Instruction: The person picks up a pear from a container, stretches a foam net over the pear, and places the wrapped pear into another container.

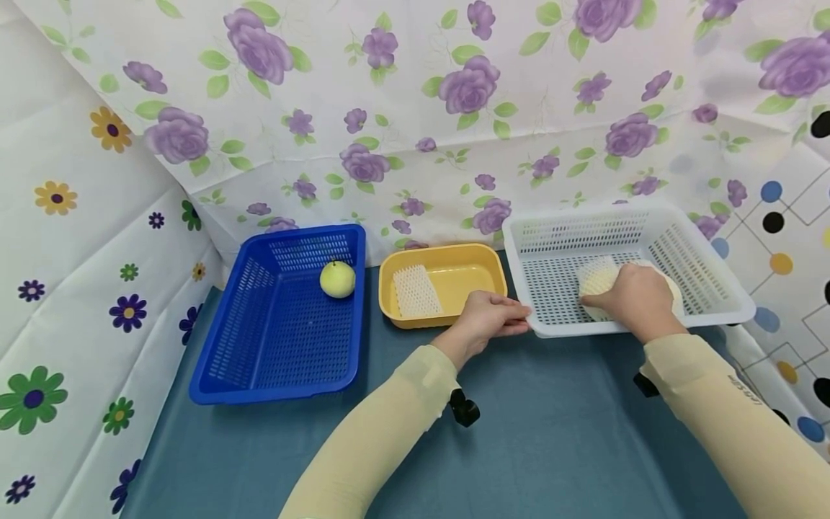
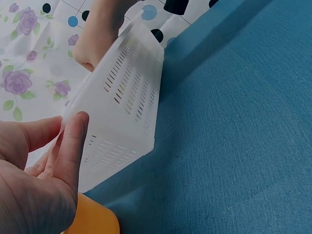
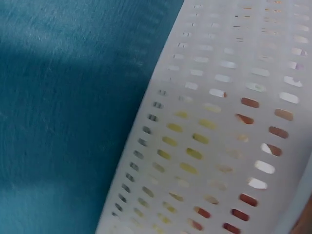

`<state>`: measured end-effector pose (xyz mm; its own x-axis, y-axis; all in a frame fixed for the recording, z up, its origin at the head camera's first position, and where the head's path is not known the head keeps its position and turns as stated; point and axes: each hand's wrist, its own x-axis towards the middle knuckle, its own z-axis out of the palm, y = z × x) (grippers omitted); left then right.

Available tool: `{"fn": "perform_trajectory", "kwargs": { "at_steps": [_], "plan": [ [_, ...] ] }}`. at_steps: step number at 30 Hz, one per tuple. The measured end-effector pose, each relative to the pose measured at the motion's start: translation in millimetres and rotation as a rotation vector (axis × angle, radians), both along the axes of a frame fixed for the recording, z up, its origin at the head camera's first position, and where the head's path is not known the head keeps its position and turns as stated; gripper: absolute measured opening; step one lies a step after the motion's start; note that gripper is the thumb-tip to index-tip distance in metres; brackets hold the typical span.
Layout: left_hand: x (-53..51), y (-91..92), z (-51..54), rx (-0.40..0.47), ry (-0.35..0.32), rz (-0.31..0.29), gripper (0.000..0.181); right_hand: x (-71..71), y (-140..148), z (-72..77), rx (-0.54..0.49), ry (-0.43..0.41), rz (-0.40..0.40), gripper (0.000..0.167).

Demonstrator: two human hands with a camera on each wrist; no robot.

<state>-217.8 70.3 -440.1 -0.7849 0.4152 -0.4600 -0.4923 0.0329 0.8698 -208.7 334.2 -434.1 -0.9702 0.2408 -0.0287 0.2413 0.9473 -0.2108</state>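
Observation:
My left hand (image 1: 483, 321) pinches the front left corner of the white basket (image 1: 528, 288) between thumb and fingers; the left wrist view shows the thumb at its rim and the fingers (image 2: 73, 146) on the outer wall. Inside that basket, my right hand (image 1: 635, 295) grips a pale yellow fruit in a white foam net (image 1: 598, 281), its thumb on the near left side. More pale netting shows right of the hand, partly covered by it; whether it wraps a second fruit I cannot tell. In the right wrist view, the basket's slotted wall (image 3: 224, 126) hides the hand, with yellow showing through.
A blue basket (image 1: 279, 393) at the left holds one bare yellow-green pear (image 1: 337, 279). Between the baskets stands a yellow tray (image 1: 470, 277) with an empty white foam net (image 1: 417, 292) in it. Flowered sheeting (image 1: 389, 130) rises behind the dark blue-green tabletop (image 1: 519, 447).

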Motion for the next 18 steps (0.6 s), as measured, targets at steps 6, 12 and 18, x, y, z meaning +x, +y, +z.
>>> {"fn": "perform_trajectory", "kwargs": {
  "at_steps": [6, 12, 18],
  "plan": [
    [0.1, -0.7, 0.7, 0.003, -0.009, 0.005, 0.012, 0.7, -2.8, 2.7, -0.002, -0.077, -0.021, 0.078],
    [-0.3, -0.6, -0.1, 0.006, -0.014, 0.012, 0.012, 1.8, -6.3, 4.4, -0.001, -0.107, -0.048, 0.079],
    [-0.5, 0.2, 0.5, 0.008, -0.018, 0.01, 0.013, 3.3, -9.6, 7.8, 0.003, -0.12, -0.048, 0.072]
  ]
}}
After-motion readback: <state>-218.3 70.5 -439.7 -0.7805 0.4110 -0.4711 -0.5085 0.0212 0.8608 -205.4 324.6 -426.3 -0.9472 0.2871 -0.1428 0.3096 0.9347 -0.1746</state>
